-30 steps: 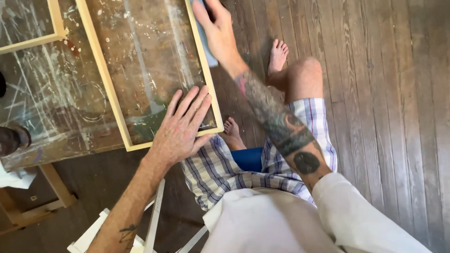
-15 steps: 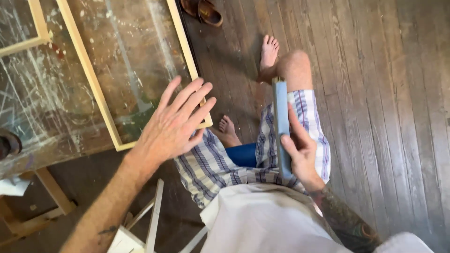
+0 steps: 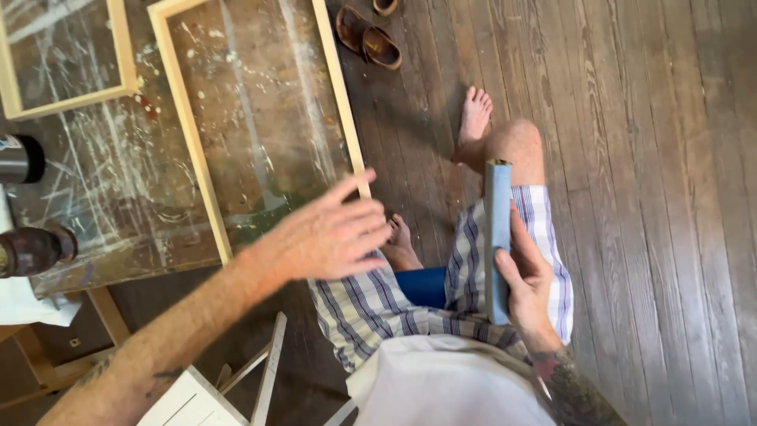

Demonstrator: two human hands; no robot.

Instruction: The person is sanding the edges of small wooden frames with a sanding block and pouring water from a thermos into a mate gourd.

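My right hand (image 3: 530, 288) grips a flat blue-grey block (image 3: 497, 237), held upright over my lap against plaid shorts (image 3: 465, 276). My left hand (image 3: 331, 233) hovers with fingers spread, holding nothing, just off the near corner of a pale wooden frame (image 3: 185, 134). The frame lies on a paint-spattered worktable (image 3: 102, 197). A second pale frame (image 3: 67, 102) lies at the table's far left.
A dark cylindrical tool (image 3: 20, 158) and a brown bottle (image 3: 35, 251) sit at the table's left edge above white paper (image 3: 27, 304). Brown sandals (image 3: 369, 41) lie on the dark plank floor (image 3: 654, 197). A white wooden stool (image 3: 236, 386) stands near my knees.
My right hand has brought the blue block back from the frame's far side to my lap. My left hand has lifted off the frame's corner and moved right.
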